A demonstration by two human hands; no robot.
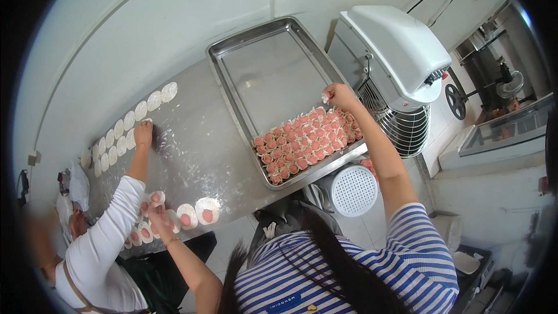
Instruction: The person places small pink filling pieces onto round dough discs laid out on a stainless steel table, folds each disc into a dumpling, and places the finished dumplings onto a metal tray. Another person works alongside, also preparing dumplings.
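Note:
My right hand (pixel 342 94) is over the right side of a large steel tray (pixel 220 75), its fingers pinched on a small pleated dumpling (pixel 326 98). Below it, packed rows of open-topped dumplings (pixel 305 139) with pink filling cover the tray's near end. At the table's near edge, my left hand (pixel 160 218) holds up a round wrapper (pixel 157 197) with pink filling on it. Beside that hand lie several more wrappers topped with filling (pixel 186 217), partly hidden by my fingers.
A co-worker's hand (pixel 143 134) in a white sleeve touches rows of plain wrappers (pixel 141 110) on the floured steel table (pixel 192 139). A white mixer (pixel 395 52) with a wire guard stands right of the tray. A white perforated stool (pixel 353 191) is below the tray's edge.

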